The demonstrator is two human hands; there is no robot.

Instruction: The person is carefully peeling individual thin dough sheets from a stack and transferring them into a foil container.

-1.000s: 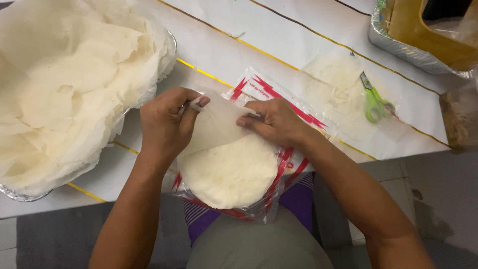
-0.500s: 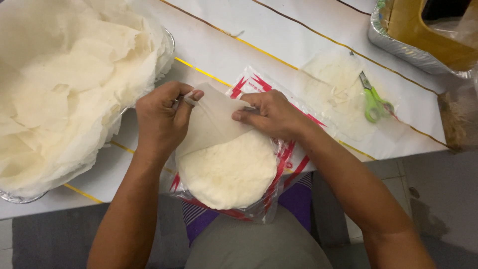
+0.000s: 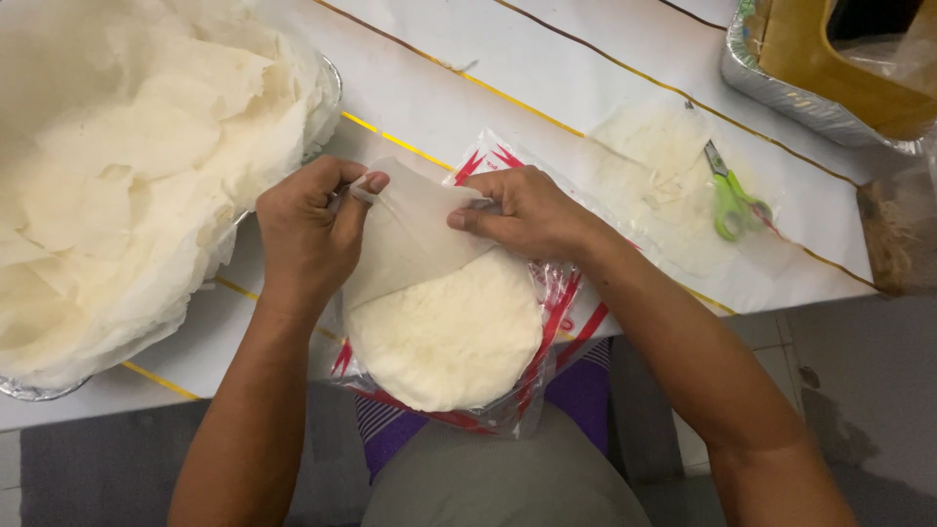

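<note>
Your left hand (image 3: 310, 232) pinches the far-left edge of a thin wrapper sheet (image 3: 410, 234), thumb and fingers closed on it. Your right hand (image 3: 522, 213) rests on the same sheet from the right, fingertips pressed flat against its upper edge; that grip is closed on the sheet too, as far as the view shows.

The sheet is lifted and peeled back over roughly the far half of the round stack of wrappers (image 3: 451, 337). Its near part appears to cling to the stack, though the exact line of separation is hard to tell.

The stack sits on an opened clear plastic bag with red print (image 3: 547, 322), at the near edge of the table (image 3: 547, 78), partly overhanging toward your lap.

Progress, judged from the layout: the foil tray (image 3: 330, 73) at far left is heaped with loose separated sheets (image 3: 127, 166), so much of the peeling looks done. The stack looks fairly thick, so many sheets seem left. The sheet now in hand is about half freed.

Also noted: green-handled scissors (image 3: 730, 200) lie on a spare sheet (image 3: 654, 171) at right, well apart from your hands. A second foil tray (image 3: 810, 102) holding a yellow container (image 3: 810, 44) sits at far right.
</note>
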